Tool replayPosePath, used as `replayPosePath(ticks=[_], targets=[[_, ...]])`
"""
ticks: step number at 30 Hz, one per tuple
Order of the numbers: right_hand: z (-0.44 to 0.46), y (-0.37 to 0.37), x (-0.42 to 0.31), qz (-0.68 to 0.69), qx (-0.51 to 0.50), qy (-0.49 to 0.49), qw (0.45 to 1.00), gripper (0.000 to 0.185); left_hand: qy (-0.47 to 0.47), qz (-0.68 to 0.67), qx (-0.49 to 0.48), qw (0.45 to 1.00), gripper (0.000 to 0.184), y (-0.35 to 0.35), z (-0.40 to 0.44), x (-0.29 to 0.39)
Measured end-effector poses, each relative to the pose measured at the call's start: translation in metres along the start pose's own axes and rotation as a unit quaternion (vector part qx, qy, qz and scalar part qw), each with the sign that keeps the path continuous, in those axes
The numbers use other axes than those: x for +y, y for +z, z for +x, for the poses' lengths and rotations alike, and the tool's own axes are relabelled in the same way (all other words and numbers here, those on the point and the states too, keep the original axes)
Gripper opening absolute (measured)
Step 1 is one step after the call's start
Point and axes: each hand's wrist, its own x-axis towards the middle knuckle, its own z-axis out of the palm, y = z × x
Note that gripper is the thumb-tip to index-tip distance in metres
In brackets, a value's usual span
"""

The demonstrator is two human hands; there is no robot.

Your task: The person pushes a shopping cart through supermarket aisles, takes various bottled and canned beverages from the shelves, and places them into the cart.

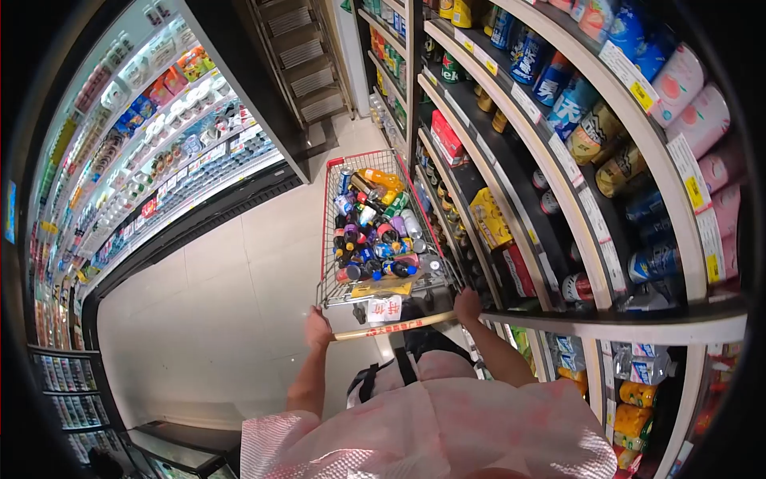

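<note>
A shopping cart (325,231) with red-edged wire sides stands in front of me, filled with bottles and cans. My left hand (319,327) is closed around the left end of its yellowish push handle (395,326). At the right end, my right hand (467,306) grips the frame where it meets the handle. Between the hands, a white paper sign (384,309) with red characters hangs on the cart's near side. Among the load are an orange-yellow bottle (381,179) at the far end and several dark bottles with coloured caps.
Close along the right run curved shelves (558,152) of cans and bottles, nearly touching the cart. A lit refrigerated display (159,152) lines the left. Pale floor tiles (215,295) lie between it and the cart. Ahead stands a step-like rack (303,56).
</note>
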Motion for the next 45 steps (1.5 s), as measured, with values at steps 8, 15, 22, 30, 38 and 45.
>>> replayPosePath(ticks=[8, 15, 22, 30, 38, 45], targets=[[0.113, -0.011, -0.121, 0.004, -0.019, 0.007, 1.0, 0.023, -0.012, 0.019, -0.01, 1.0, 0.038, -0.029, 0.16, 0.052], [0.182, -0.044, -0.223, 0.011, -0.028, 0.019, 0.999, 0.02, -0.022, 0.043, 0.02, 0.999, 0.039, -0.04, 0.271, 0.093], [0.246, -0.031, -0.29, 0.033, 0.027, 0.036, 0.998, 0.019, 0.008, 0.037, 0.011, 0.999, 0.038, -0.067, 0.36, 0.13], [0.3, -0.023, -0.339, 0.077, 0.072, 0.053, 0.993, 0.023, 0.129, -0.024, 0.007, 0.991, 0.033, -0.079, 0.437, 0.128], [0.239, -0.047, -0.317, 0.309, 0.101, -0.077, 0.943, 0.024, 0.114, 0.082, -0.033, 0.99, 0.023, -0.091, 0.477, 0.146], [0.077, -0.265, -0.253, 0.399, 0.436, 0.077, 0.803, 0.009, 0.12, 0.115, -0.082, 0.983, 0.031, -0.094, 0.516, 0.142]])
